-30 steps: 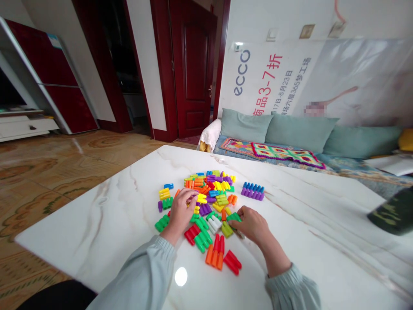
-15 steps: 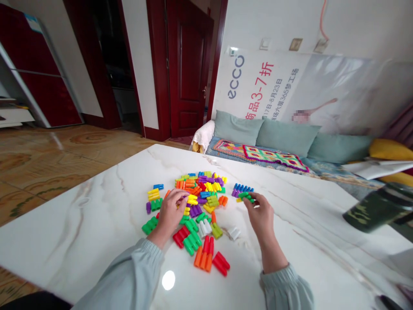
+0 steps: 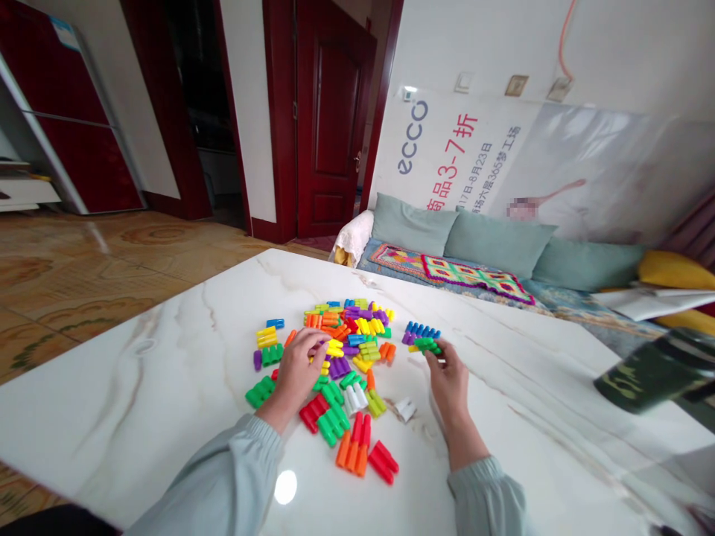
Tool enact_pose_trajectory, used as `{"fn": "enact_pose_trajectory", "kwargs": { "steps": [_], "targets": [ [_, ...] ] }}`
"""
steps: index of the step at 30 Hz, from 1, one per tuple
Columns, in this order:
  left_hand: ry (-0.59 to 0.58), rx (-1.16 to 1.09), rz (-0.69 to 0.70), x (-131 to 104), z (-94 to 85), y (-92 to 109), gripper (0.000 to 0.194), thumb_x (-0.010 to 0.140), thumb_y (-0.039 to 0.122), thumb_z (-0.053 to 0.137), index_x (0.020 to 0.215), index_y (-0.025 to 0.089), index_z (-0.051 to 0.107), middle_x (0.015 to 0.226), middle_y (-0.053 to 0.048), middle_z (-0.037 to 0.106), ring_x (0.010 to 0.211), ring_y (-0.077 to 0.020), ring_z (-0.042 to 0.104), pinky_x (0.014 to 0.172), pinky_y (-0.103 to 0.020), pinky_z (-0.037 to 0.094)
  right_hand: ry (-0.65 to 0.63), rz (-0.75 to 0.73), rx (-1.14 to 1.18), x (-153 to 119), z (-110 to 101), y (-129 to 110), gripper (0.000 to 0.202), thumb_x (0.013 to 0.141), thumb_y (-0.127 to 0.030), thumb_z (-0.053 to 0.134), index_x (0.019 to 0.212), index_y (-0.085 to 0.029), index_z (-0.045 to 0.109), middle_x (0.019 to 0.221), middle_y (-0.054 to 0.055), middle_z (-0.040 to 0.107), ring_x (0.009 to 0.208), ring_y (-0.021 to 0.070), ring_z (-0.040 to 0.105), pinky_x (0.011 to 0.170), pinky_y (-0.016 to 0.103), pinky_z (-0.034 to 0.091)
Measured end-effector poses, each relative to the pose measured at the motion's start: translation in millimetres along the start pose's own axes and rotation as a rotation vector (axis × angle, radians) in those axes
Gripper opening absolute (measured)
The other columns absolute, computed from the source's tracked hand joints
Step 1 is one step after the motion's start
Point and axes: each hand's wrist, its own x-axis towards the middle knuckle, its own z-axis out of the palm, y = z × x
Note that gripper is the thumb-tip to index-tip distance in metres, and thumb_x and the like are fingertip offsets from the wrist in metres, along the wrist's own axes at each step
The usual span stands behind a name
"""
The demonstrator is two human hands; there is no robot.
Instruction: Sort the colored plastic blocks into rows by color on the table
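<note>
Marble table (image 3: 184, 417) | right fingers (image 3: 439, 353) pinch ridged green block (image 3: 427, 345) | left fingers (image 3: 324, 344) nearly closed, grip unclear

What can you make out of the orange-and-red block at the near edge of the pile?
The orange-and-red block looks like glossy plastic: three orange tubes side by side, with two red round-tipped prongs on the far end, apparently plugged in. It lies on the table, prongs pointing away from the person. A red block sits close on its right; contact is unclear. Neither hand touches it.
</note>
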Motion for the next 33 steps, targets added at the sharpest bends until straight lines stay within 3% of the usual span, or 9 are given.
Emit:
{"fn": "enact_pose_trajectory", "kwargs": {
  "steps": [2, 5, 9, 12, 15, 20, 23, 27, 33],
  "targets": [
    [0.005, -0.029, 0.005, -0.4, -1.3, 2.8, 0.015, 0.090, 0.020, 0.054, 0.096, 0.020, 0.068, 0.101, -0.006, 0.065, 0.085, -0.0164, 0.065, 0.068, -0.027, 0.058, -0.038, 0.068, 0.229, -3.7, 5.9, -18.1, 0.039, 0.073, -0.046, 0.068, 0.099, -0.017, 0.065, 0.079, 0.005, 0.069, 0.067, 0.0184, 0.060, 0.063, 0.031, 0.050],
    [-0.047, -0.094, 0.059, -2.4, -5.7, 9.8, 0.020, 0.091, 0.031, 0.059, 0.107, 0.020, 0.066, 0.107, -0.007, 0.065, 0.084, -0.0165, 0.066, 0.072, -0.029, 0.058, -0.236, 0.128, 0.490, -16.9, 20.7, -47.4, 0.035, 0.072, -0.042, 0.075, 0.095, -0.018, 0.065, 0.074, 0.002, 0.068, 0.063, 0.0152, 0.060, 0.062, 0.029, 0.051],
    [-0.208, -0.127, 0.167, -8.2, -7.0, 18.0, 0.044, 0.084, 0.045, 0.070, 0.119, 0.020, 0.064, 0.108, -0.009, 0.070, 0.087, -0.0198, 0.068, 0.079, -0.032, 0.058, -0.465, 0.133, 0.593, -46.4, 45.8, -74.4, 0.031, 0.073, -0.039, 0.077, 0.095, -0.019, 0.067, 0.076, 0.002, 0.070, 0.065, 0.0145, 0.062, 0.063, 0.028, 0.052],
    [-0.258, -0.075, 0.185, -12.3, -1.3, 19.0, 0.029, 0.086, 0.042, 0.068, 0.106, 0.021, 0.071, 0.096, -0.007, 0.075, 0.087, -0.0208, 0.071, 0.080, -0.032, 0.058, -0.526, 0.113, 0.607, -62.4, 58.2, -81.8, 0.031, 0.074, -0.039, 0.076, 0.096, -0.019, 0.066, 0.082, 0.004, 0.072, 0.071, 0.0170, 0.066, 0.066, 0.030, 0.054],
    [-0.242, -0.028, 0.169, -11.7, 1.6, 15.7, 0.018, 0.092, 0.034, 0.062, 0.095, 0.022, 0.074, 0.092, -0.005, 0.076, 0.086, -0.0201, 0.071, 0.082, -0.032, 0.058, -0.396, 0.038, 0.548, -57.2, 54.8, -76.5, 0.029, 0.076, -0.037, 0.074, 0.096, -0.020, 0.061, 0.085, 0.004, 0.071, 0.075, 0.0184, 0.068, 0.068, 0.031, 0.055],
    [0.020, 0.089, 0.122, -1.8, -8.1, 3.7, 0.017, 0.092, 0.027, 0.059, 0.100, 0.021, 0.073, 0.097, -0.006, 0.075, 0.090, -0.0209, 0.069, 0.085, -0.036, 0.056, 0.154, -0.002, 0.253, -12.6, 14.6, -34.0, 0.040, 0.075, -0.043, 0.067, 0.105, -0.018, 0.058, 0.088, 0.007, 0.070, 0.078, 0.0206, 0.066, 0.074, 0.035, 0.052],
    [0.046, 0.208, 0.123, 0.4, -10.4, -1.4, 0.016, 0.090, 0.025, 0.061, 0.100, 0.022, 0.072, 0.097, -0.006, 0.074, 0.094, -0.0226, 0.066, 0.087, -0.039, 0.054, 0.061, 0.004, -0.069, 2.6, -3.2, -5.4, 0.039, 0.076, -0.045, 0.061, 0.101, -0.016, 0.066, 0.083, 0.008, 0.070, 0.073, 0.0222, 0.064, 0.071, 0.036, 0.050],
    [-0.016, 0.272, 0.119, -2.0, -5.3, -4.6, 0.014, 0.088, 0.025, 0.064, 0.099, 0.021, 0.071, 0.098, -0.006, 0.073, 0.096, -0.0234, 0.064, 0.090, -0.041, 0.052, -0.128, -0.146, -0.231, 1.8, 0.4, 11.1, 0.038, 0.082, -0.042, 0.049, 0.096, -0.015, 0.072, 0.093, 0.011, 0.070, 0.077, 0.0225, 0.064, 0.074, 0.036, 0.049],
    [-0.046, 0.295, 0.109, -2.7, -2.4, -7.6, 0.014, 0.087, 0.021, 0.065, 0.100, 0.021, 0.070, 0.099, -0.006, 0.072, 0.096, -0.0241, 0.063, 0.092, -0.043, 0.050, -0.088, -0.203, -0.374, 6.2, 14.5, 14.9, 0.043, 0.084, -0.037, 0.042, 0.106, -0.012, 0.069, 0.098, 0.014, 0.071, 0.083, 0.0251, 0.063, 0.078, 0.038, 0.048]
  ]
}}
